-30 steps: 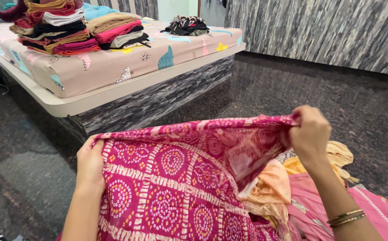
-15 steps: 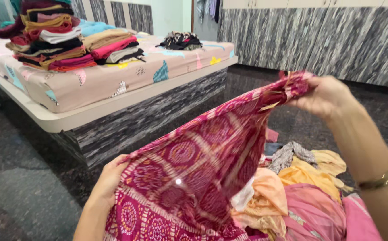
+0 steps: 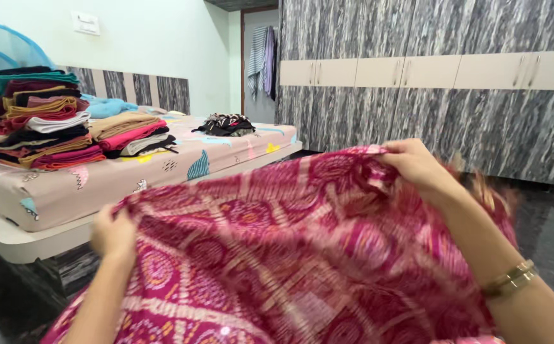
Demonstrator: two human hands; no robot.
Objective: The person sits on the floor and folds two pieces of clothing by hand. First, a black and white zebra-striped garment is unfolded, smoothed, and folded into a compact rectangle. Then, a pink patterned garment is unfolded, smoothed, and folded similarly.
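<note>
A large pink and magenta patterned cloth (image 3: 302,255) is spread in the air in front of me and fills the lower half of the view. My left hand (image 3: 114,232) grips its upper edge at the left. My right hand (image 3: 417,167), with a gold bangle on the wrist, holds the upper edge higher up at the right. The cloth is blurred with motion and hides whatever lies below it.
A low bed (image 3: 124,185) with a printed pink sheet stands at the left, bearing a tall stack of folded clothes (image 3: 35,121), a smaller stack (image 3: 130,135) and a dark crumpled garment (image 3: 224,124). Grey marbled wardrobes (image 3: 430,83) line the back wall. The floor is dark and glossy.
Both hands have lifted the cloth and drawn it out wide, so it covers the pile of clothes seen on the floor before. The view has tilted up toward the wardrobes.
</note>
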